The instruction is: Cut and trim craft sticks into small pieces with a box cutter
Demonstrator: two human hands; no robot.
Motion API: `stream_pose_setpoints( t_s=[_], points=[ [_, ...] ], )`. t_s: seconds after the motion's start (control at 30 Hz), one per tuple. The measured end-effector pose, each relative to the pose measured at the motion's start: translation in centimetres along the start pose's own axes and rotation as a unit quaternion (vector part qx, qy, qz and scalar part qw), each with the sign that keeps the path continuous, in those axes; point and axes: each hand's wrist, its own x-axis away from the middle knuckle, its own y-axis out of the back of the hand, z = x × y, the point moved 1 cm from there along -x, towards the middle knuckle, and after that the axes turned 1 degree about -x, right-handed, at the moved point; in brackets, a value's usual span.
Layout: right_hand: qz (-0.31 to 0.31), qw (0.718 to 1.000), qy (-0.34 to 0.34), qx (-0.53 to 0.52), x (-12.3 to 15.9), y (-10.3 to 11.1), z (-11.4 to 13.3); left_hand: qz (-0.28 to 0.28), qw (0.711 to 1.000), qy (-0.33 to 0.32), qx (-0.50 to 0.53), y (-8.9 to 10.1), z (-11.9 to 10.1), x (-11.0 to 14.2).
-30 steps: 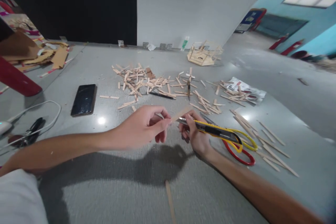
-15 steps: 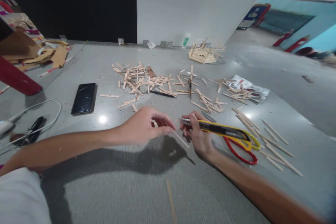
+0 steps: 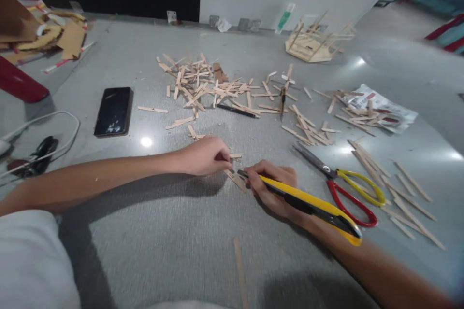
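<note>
My left hand point(image 3: 210, 156) pinches the near end of a thin wooden stick point(image 3: 237, 181), which lies low against the grey table. In my right hand point(image 3: 270, 183) is a yellow and black utility knife point(image 3: 308, 203), gripped near its front. Its blade tip meets or nearly meets the stick, just right of my left fingertips; exact contact I cannot make out. Another short stick piece point(image 3: 235, 156) shows just behind my left fingers. Scissors point(image 3: 339, 176) with one red and one yellow handle lie partly open to the right of my right hand.
Many stick pieces point(image 3: 195, 77) are heaped behind my hands, with a black pen point(image 3: 238, 111) among them. A phone point(image 3: 113, 111) lies left. Longer sticks point(image 3: 409, 198) and a plastic packet point(image 3: 384, 106) lie right. A stick frame point(image 3: 313, 48) stands at the back.
My left hand has lowered the stick from above the table down to its surface. My right hand has brought the knife's blade to it. The view has shifted, uncovering the scissors.
</note>
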Motion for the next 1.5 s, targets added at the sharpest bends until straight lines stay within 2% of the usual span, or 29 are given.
stream_pose_setpoints(
  t_s=[0.13,0.3,0.5,0.67,0.83,1.07,1.17,1.23,1.37,1.5],
  points=[
    [0.026,0.999,-0.039,-0.028,0.0,-0.1,0.1,-0.025,0.998,-0.034,-0.046,-0.7,0.4,-0.1],
    [0.067,0.993,-0.056,-0.082,0.0,-0.2,-0.1,-0.021,0.997,-0.041,-0.058,-0.9,0.7,-0.4],
    [0.072,0.991,-0.056,-0.095,-0.2,-0.2,-0.1,-0.011,0.995,-0.053,-0.081,-0.6,0.5,-0.5],
    [0.078,0.993,-0.045,-0.082,-0.4,0.0,0.1,0.046,0.994,-0.07,-0.072,0.1,0.4,-0.5],
    [0.09,0.991,-0.052,-0.087,-0.2,-0.1,-0.3,0.058,0.994,-0.061,-0.068,0.5,0.4,-0.6],
    [0.113,0.989,-0.041,-0.082,-0.3,0.0,-0.7,0.133,0.981,-0.061,-0.125,0.9,-0.2,-0.4],
    [0.122,0.989,-0.032,-0.081,-0.3,0.1,-0.7,0.142,0.977,-0.072,-0.138,1.0,-0.3,-0.2],
    [0.123,0.988,-0.027,-0.085,-0.3,0.0,-0.7,0.143,0.975,-0.08,-0.148,1.0,-0.3,-0.2],
    [0.114,0.989,-0.021,-0.096,-0.2,-0.3,-0.7,0.11,0.975,-0.089,-0.17,0.9,-0.3,-0.2],
    [0.114,0.986,-0.043,-0.116,-0.1,-0.4,-1.0,0.094,0.977,-0.091,-0.171,0.9,-0.4,-0.1]
  ],
)
